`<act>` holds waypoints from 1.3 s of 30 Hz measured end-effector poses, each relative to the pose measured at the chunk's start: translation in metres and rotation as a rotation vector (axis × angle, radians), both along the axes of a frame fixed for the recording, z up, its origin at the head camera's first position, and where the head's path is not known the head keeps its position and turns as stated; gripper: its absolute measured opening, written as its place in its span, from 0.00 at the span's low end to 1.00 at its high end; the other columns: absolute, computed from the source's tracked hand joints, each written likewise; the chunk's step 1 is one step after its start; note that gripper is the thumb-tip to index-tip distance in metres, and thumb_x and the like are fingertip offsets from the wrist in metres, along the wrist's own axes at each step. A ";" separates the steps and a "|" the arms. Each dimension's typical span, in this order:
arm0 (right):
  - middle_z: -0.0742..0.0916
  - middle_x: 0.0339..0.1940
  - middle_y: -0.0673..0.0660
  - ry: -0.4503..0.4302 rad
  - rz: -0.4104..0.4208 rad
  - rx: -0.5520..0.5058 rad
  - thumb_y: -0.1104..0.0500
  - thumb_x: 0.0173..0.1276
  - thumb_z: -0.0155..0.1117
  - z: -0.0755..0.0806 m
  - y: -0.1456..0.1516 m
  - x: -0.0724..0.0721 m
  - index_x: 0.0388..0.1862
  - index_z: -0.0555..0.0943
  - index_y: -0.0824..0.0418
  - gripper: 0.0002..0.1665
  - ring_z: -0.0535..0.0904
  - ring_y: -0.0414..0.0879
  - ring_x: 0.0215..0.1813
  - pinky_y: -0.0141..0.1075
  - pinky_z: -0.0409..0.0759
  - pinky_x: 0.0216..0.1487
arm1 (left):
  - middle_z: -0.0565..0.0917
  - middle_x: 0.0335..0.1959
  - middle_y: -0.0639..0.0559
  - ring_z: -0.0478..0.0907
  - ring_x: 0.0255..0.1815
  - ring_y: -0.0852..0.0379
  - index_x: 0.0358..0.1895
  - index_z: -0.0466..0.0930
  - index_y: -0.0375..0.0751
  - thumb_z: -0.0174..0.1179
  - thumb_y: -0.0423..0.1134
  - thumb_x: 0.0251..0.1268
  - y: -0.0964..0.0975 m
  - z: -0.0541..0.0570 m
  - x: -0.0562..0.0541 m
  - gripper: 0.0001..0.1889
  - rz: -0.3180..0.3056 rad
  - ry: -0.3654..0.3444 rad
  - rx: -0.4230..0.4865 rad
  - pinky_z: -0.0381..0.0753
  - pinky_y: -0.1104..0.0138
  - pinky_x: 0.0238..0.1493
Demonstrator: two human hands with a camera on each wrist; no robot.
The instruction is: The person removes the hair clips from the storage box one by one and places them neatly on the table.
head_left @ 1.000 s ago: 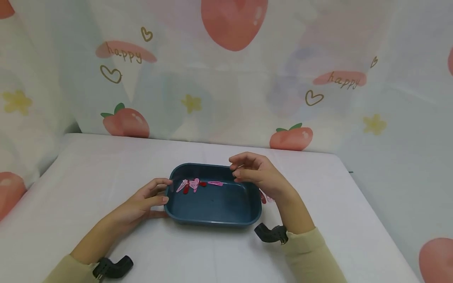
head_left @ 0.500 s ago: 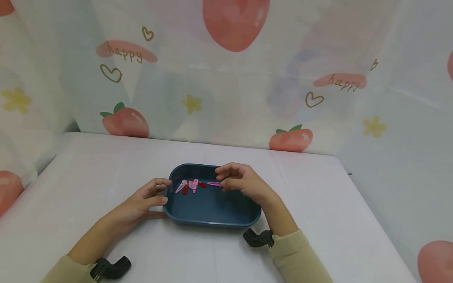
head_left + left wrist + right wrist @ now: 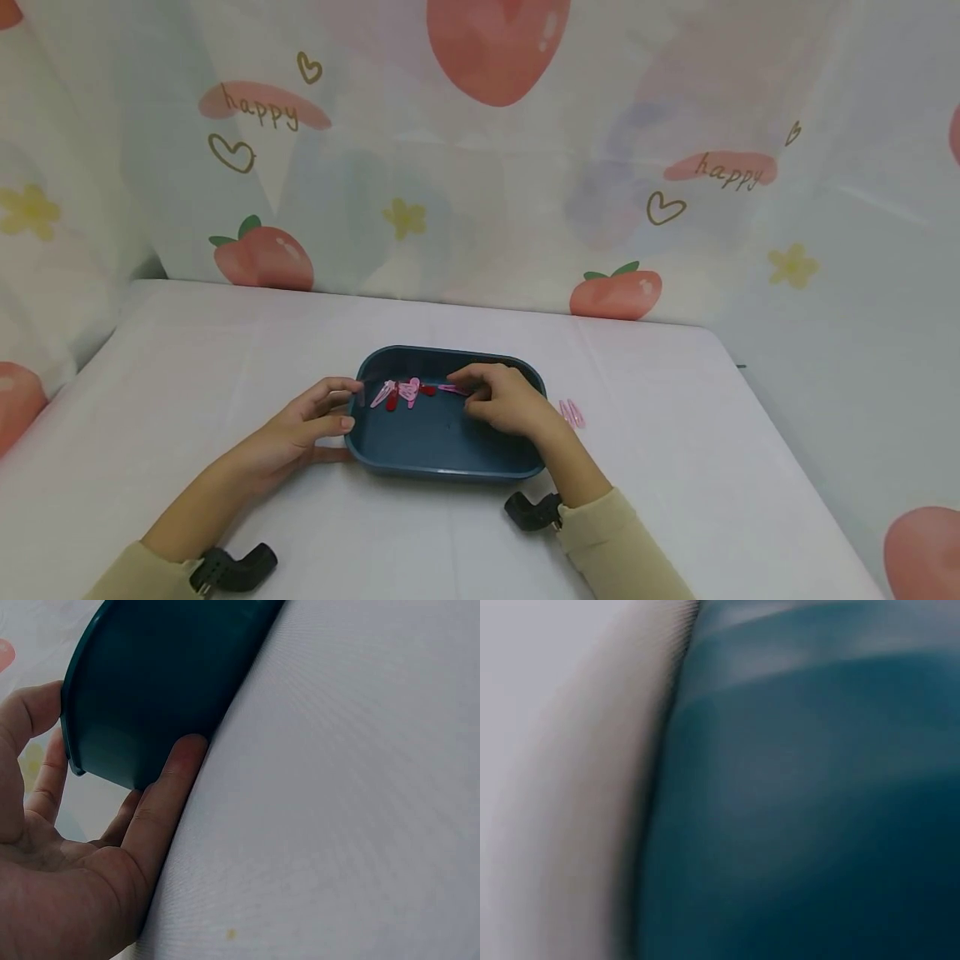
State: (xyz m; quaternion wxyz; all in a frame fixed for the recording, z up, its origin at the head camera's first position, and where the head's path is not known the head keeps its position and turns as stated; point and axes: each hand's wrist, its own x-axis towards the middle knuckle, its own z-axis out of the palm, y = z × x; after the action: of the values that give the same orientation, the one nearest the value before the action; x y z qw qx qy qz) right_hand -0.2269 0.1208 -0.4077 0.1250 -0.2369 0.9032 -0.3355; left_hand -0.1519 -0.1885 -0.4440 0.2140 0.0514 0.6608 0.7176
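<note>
Steadied the blue tray with the left hand, its fingers spread apart and touching the left end from outside. Reached with the right hand over the right end, much nearer than the left to the single pink clip. Found this clip toward the tray's far edge, just under the index fingertip, with long axis nearly parallel to that edge. Saw a cluster of pink and red clips toward the far left corner, and two pink clips on the table, just outside the right edge of the tray. Could not tell if pinching or only hovering with the bent right fingers, because of the clip's right end being hidden beneath. Got only blurred blue surface from the right wrist view; found no clips in the left one.
</note>
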 end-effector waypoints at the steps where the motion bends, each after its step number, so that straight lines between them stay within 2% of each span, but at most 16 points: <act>1: 0.87 0.50 0.53 0.011 -0.002 0.017 0.67 0.64 0.65 -0.001 -0.001 0.000 0.58 0.83 0.53 0.23 0.81 0.41 0.39 0.33 0.81 0.39 | 0.53 0.77 0.36 0.55 0.74 0.30 0.72 0.59 0.43 0.57 0.37 0.73 0.000 0.000 0.000 0.28 0.000 -0.001 0.002 0.79 0.43 0.58; 7: 0.85 0.33 0.50 -0.015 0.021 0.048 0.66 0.63 0.70 0.000 -0.002 0.003 0.53 0.85 0.57 0.18 0.77 0.42 0.31 0.33 0.79 0.34 | 0.53 0.77 0.36 0.54 0.74 0.30 0.72 0.59 0.43 0.58 0.36 0.73 0.000 0.001 0.001 0.28 -0.007 0.000 0.013 0.79 0.42 0.58; 10: 0.83 0.29 0.48 -0.013 0.032 0.087 0.65 0.62 0.72 0.001 -0.003 0.004 0.52 0.85 0.56 0.18 0.76 0.42 0.29 0.33 0.77 0.32 | 0.53 0.77 0.35 0.54 0.74 0.30 0.72 0.59 0.43 0.57 0.36 0.73 0.000 0.001 0.001 0.28 -0.012 0.004 0.017 0.79 0.42 0.58; 16: 0.82 0.30 0.48 0.034 0.054 0.142 0.64 0.62 0.73 -0.001 -0.003 0.005 0.51 0.86 0.54 0.17 0.75 0.41 0.31 0.32 0.76 0.33 | 0.53 0.77 0.36 0.54 0.75 0.30 0.72 0.58 0.43 0.58 0.37 0.73 0.000 0.002 0.000 0.28 -0.013 0.003 0.016 0.79 0.42 0.58; 22: 0.81 0.26 0.47 -0.003 0.091 0.136 0.64 0.64 0.71 -0.001 -0.002 0.004 0.50 0.86 0.54 0.16 0.74 0.40 0.27 0.31 0.74 0.29 | 0.52 0.77 0.36 0.54 0.75 0.31 0.72 0.59 0.44 0.57 0.36 0.73 0.000 0.001 0.000 0.28 -0.011 -0.002 0.020 0.79 0.42 0.58; 29: 0.80 0.26 0.46 -0.008 0.136 0.092 0.65 0.66 0.66 -0.005 0.000 0.001 0.50 0.87 0.53 0.15 0.74 0.39 0.28 0.30 0.73 0.29 | 0.52 0.77 0.35 0.54 0.75 0.30 0.71 0.59 0.44 0.56 0.36 0.74 0.000 0.000 0.001 0.27 -0.021 0.000 0.033 0.79 0.43 0.58; 36: 0.85 0.36 0.48 -0.052 0.139 0.006 0.65 0.67 0.65 -0.002 0.000 0.000 0.51 0.85 0.55 0.15 0.78 0.42 0.35 0.33 0.80 0.36 | 0.52 0.77 0.35 0.54 0.74 0.31 0.71 0.59 0.43 0.56 0.36 0.74 0.000 0.001 0.001 0.27 -0.020 0.003 0.029 0.79 0.43 0.58; 39: 0.85 0.36 0.47 -0.070 0.156 -0.009 0.65 0.68 0.65 -0.003 0.001 -0.001 0.54 0.84 0.55 0.17 0.79 0.42 0.35 0.33 0.80 0.37 | 0.53 0.77 0.36 0.54 0.74 0.31 0.71 0.59 0.43 0.57 0.36 0.74 0.000 0.001 0.001 0.27 -0.019 0.005 0.033 0.79 0.42 0.58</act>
State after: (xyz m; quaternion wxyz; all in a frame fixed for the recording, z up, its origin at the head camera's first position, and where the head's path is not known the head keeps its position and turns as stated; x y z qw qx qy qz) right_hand -0.2281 0.1218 -0.4103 0.1812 -0.2954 0.8755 -0.3368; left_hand -0.1513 -0.1887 -0.4433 0.2183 0.0630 0.6487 0.7264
